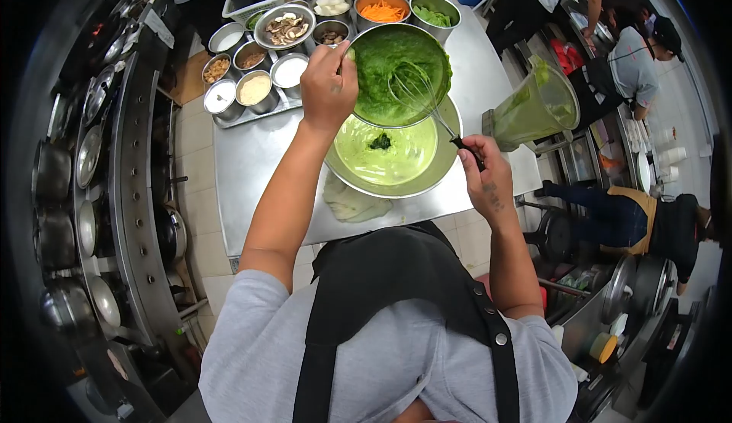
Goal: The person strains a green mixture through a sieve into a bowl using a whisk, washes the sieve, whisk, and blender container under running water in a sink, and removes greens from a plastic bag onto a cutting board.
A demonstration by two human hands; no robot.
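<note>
The left hand grips the rim of a round metal-rimmed vessel coated with thick green purée, held tilted above a steel mixing bowl of paler green liquid with a dark clump. The right hand is closed around the black handle of a balloon whisk, its wires in the purée. Beside the bowl stand a green-smeared blender jar and a crumpled cloth; beyond, shredded carrots and sliced mushrooms. Any print on the white sheet is unreadable.
</note>
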